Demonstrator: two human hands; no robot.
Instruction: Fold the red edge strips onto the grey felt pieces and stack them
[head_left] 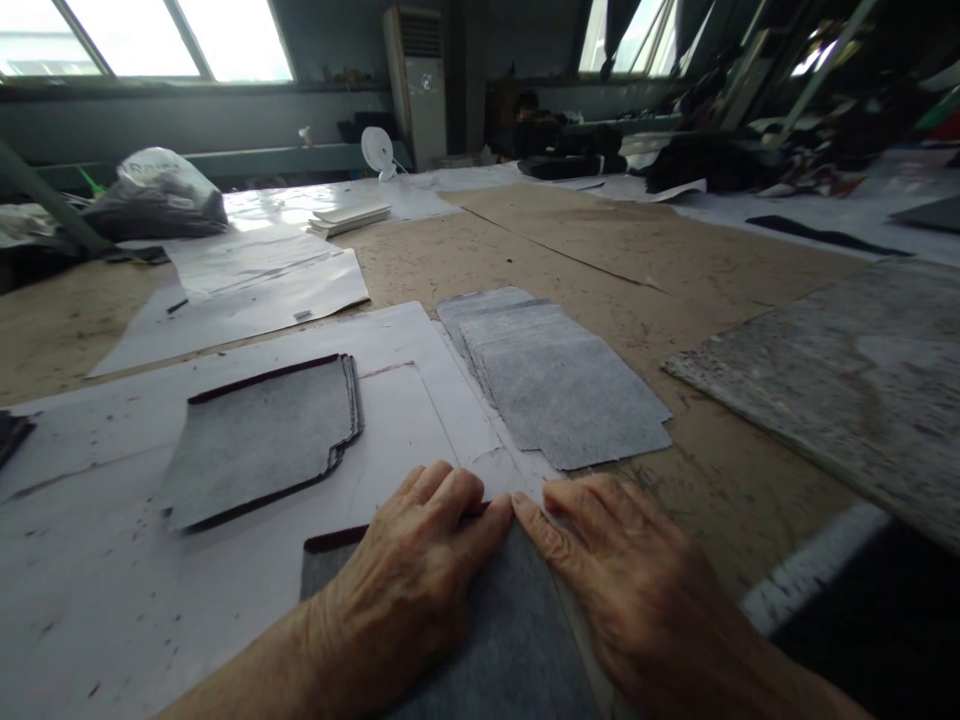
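Note:
A grey fabric piece (517,620) lies in front of me, its far edge folded over to show a dark red strip. My left hand (412,575) is closed on that folded edge, thumb pressing near the corner. Opposite it, my right hand (637,575) has curled fingers and its thumb at the same corner, the two thumb tips almost touching. Beyond my left hand sits a stack of grey pieces (262,435) with dark red folded edges. Flat grey pieces (562,375) are fanned out beyond my right hand. My hands hide part of the piece.
White paper (112,560) with marks and drawn lines covers the left of the brown tabletop (420,255). A mottled grey board (847,370) lies at right. Farther back are a paper stack (349,218), a small white fan (377,150) and a plastic bag (161,195) of grey material.

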